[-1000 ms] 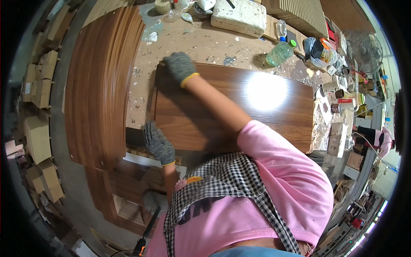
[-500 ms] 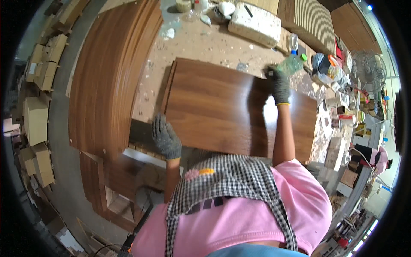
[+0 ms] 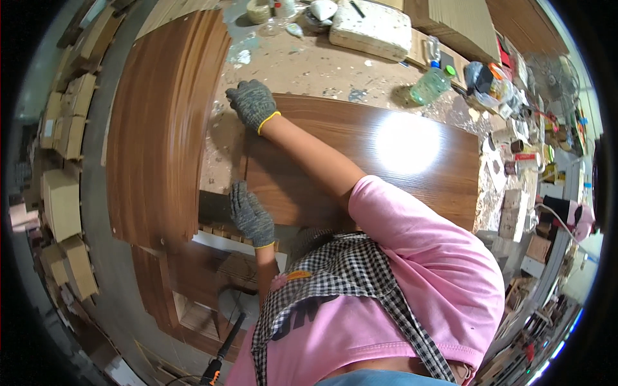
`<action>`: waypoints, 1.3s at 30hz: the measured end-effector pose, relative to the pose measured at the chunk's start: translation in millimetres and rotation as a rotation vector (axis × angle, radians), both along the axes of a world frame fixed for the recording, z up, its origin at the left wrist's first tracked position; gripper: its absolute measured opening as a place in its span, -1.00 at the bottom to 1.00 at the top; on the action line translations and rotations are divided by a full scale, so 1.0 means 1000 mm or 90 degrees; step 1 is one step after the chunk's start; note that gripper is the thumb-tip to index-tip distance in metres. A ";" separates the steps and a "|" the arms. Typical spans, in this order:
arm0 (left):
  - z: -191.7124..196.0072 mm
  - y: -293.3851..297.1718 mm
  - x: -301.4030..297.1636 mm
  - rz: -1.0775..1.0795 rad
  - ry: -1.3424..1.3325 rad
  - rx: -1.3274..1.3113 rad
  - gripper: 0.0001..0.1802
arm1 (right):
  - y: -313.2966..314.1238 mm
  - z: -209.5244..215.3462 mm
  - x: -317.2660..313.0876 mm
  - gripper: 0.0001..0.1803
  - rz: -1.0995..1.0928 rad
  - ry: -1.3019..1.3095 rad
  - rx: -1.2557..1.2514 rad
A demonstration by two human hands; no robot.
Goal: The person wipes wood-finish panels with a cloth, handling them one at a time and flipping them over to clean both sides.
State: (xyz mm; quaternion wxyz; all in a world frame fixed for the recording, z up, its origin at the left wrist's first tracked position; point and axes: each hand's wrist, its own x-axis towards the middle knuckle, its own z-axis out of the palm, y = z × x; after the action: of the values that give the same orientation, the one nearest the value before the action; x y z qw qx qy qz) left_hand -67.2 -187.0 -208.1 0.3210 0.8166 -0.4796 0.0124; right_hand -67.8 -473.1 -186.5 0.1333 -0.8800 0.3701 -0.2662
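Observation:
A glossy brown wood-grain panel (image 3: 309,161) lies on the worktable in front of me, stacked on at least one more whose left edge shows. At its far left corner is my right hand (image 3: 253,105), in a grey knitted glove with a yellow cuff. Its fingers curl down, and whatever they may hold is hidden. My left hand (image 3: 251,215), gloved alike, rests by the near left corner with its fingers stretched out. My right forearm crosses above the panel.
A tall stack of brown panels (image 3: 161,128) stands at left. Beyond the work lie a paint-spotted white block (image 3: 370,33) and a green bottle (image 3: 432,85). Cups and cans (image 3: 518,157) crowd the right side. A power tool (image 3: 215,367) with a long black shaft is at lower left.
My right hand has swept left across the panel, from near the bottle to the far left corner. My left hand has stayed by the near left corner.

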 end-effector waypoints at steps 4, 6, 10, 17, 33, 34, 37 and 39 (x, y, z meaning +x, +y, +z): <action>0.003 -0.002 -0.006 0.010 0.013 0.004 -0.60 | 0.006 -0.010 -0.099 -0.83 -0.069 0.023 -0.010; -0.003 0.007 -0.001 0.004 0.003 -0.010 -0.60 | 0.012 -0.010 -0.168 -0.83 -0.118 0.034 -0.014; -0.001 0.000 -0.012 0.006 0.065 -0.061 -0.62 | 0.013 -0.004 -0.355 -0.82 -0.310 0.144 -0.001; -0.020 0.002 0.000 -0.010 0.055 -0.039 -0.59 | 0.011 -0.017 -0.667 -0.75 -0.681 0.244 0.001; -0.029 0.002 0.005 -0.018 0.072 -0.028 -0.56 | 0.005 -0.005 -0.728 -0.62 -0.662 0.107 0.010; -0.034 0.007 0.009 -0.011 0.066 -0.025 -0.56 | 0.003 0.004 -0.711 -0.62 -0.646 0.155 0.033; -0.037 0.012 0.010 -0.039 0.326 -0.227 -0.55 | 0.001 0.017 -0.647 -0.68 -0.610 0.303 0.139; -0.023 0.004 -0.008 -0.021 0.229 -0.111 -0.55 | 0.003 0.002 -0.603 -0.70 -0.598 0.287 0.109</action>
State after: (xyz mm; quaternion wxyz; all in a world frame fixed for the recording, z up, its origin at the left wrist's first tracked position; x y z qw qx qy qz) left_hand -75.2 -183.1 -231.5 0.4713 0.7668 -0.4248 -0.0969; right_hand -670.4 -470.4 -184.9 -0.0122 -0.6405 0.7646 -0.0703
